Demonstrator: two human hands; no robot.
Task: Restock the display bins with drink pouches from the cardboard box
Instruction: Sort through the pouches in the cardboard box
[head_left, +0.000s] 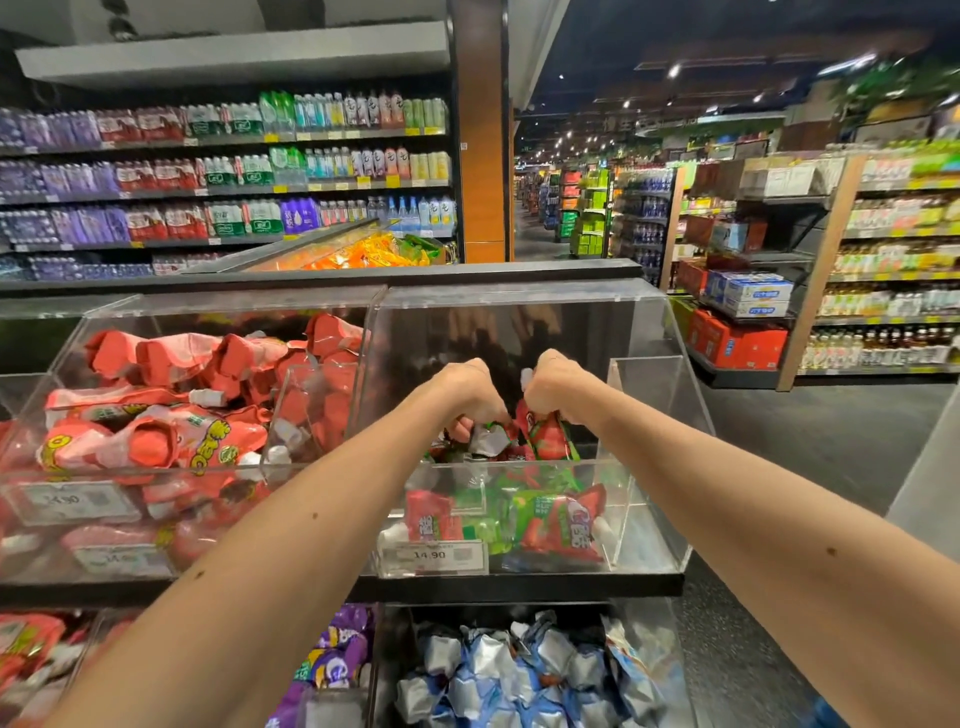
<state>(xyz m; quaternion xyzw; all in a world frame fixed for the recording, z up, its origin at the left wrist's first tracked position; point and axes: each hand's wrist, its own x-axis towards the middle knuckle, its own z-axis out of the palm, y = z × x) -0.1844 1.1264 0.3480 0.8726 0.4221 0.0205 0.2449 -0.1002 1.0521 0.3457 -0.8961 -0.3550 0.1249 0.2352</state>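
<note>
On the far left is a full bin (156, 431) packed with pink pouches. Next to it is the clear bin (649, 457) being filled, and it is still mostly bare, with only a few red and green pouches (545, 519) lying low at the front behind the price tag (434, 555).

The left hand (470, 392) reaches over the front wall into this bin. Its fingers are curled down around a pouch with a silver end (488, 439), so it looks closed on it. Just to the right, almost touching it, the right hand (556, 387) is closed in a fist around the top of a red pouch (553, 439), which hangs straight down from it. A white cap pokes out above the fist.

Both pouches are right under the hands, above the small pile, toward the middle of the bin.

To do this step well, the person should probably lower the pouches to the pile before letting go, so they do not bounce out. Laying them toward the empty back would likely help, since the front already has some. Caps should not catch on the clear wall.

The cardboard box is not in view.
</note>
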